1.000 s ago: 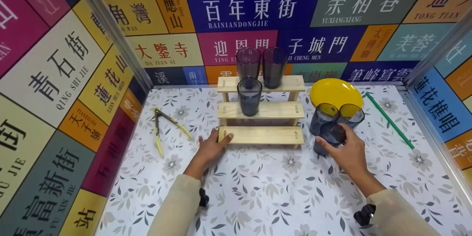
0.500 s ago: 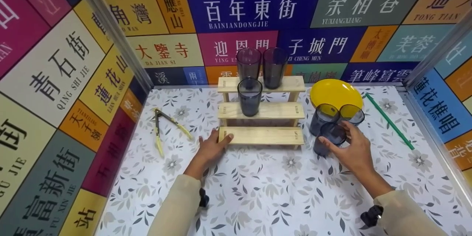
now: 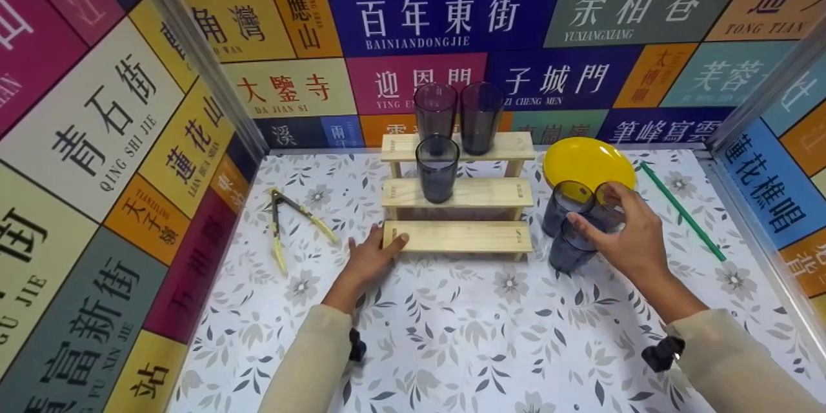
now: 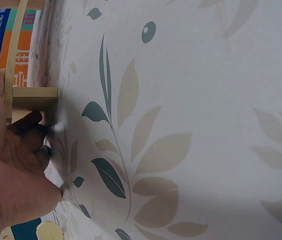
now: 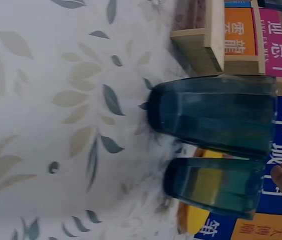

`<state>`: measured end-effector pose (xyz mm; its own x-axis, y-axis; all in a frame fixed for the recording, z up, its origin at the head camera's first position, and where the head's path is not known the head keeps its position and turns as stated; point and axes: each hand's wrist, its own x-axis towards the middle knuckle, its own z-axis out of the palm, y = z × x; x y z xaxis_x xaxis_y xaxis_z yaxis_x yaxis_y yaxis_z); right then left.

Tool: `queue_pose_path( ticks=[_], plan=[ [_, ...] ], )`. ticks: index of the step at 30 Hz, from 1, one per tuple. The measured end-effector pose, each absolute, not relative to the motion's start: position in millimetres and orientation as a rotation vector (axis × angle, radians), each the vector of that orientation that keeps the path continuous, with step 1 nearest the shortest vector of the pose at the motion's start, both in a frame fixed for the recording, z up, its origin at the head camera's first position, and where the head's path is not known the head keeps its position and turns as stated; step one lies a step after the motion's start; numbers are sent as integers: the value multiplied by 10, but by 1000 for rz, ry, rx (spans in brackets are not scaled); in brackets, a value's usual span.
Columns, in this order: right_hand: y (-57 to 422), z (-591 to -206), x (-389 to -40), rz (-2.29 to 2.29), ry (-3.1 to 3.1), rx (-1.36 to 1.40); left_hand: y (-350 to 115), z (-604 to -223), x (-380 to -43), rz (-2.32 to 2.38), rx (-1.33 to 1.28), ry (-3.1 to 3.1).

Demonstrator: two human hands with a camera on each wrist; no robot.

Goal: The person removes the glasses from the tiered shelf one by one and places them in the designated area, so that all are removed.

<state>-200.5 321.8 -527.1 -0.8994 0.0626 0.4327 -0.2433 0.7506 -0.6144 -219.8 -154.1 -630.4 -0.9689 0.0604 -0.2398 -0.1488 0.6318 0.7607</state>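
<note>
My left hand (image 3: 371, 261) grips the left end of the lowest step of a three-tier wooden display stand (image 3: 457, 237), thumb on top. In the left wrist view, the fingers curl beside the step's end. My right hand (image 3: 629, 239) is spread over three dark glass tumblers at the right. Its fingers are at the rim of the right rear tumbler (image 5: 215, 185), and its thumb is over the front tumbler (image 3: 568, 255). The left rear tumbler (image 3: 560, 213) stands behind the front one. Two purplish tumblers stand on the top step, and a bluish-grey tumbler (image 3: 437, 171) on the middle step.
A yellow plate (image 3: 587, 158) lies behind the right-hand tumblers. To its right is a green stick (image 3: 684, 213). At the left lies an opened V-shaped yellow-and-black tool (image 3: 303, 216). Sign-printed walls (image 3: 445, 13) border the flower-patterned tabletop (image 3: 452, 335).
My right hand has let go of the front tumbler and moved up and right to the right rear tumbler's rim. The left hand has stayed on the stand.
</note>
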Motion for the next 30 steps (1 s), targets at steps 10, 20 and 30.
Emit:
queue_pose_path(
  ticks=[10,20,30],
  plan=[
    [2868,-4836,-2327,899,-2494,323,-1494,-6191,-2142,1207,-171,2593],
    [2320,-4558,-2590,885,-2442,575,-1505,-6191,-2145,1218,-178,2581],
    [1712,-4514,-2725,939,-2473,669,-1518,-6177,-2142,1300,-105,2573]
  ],
)
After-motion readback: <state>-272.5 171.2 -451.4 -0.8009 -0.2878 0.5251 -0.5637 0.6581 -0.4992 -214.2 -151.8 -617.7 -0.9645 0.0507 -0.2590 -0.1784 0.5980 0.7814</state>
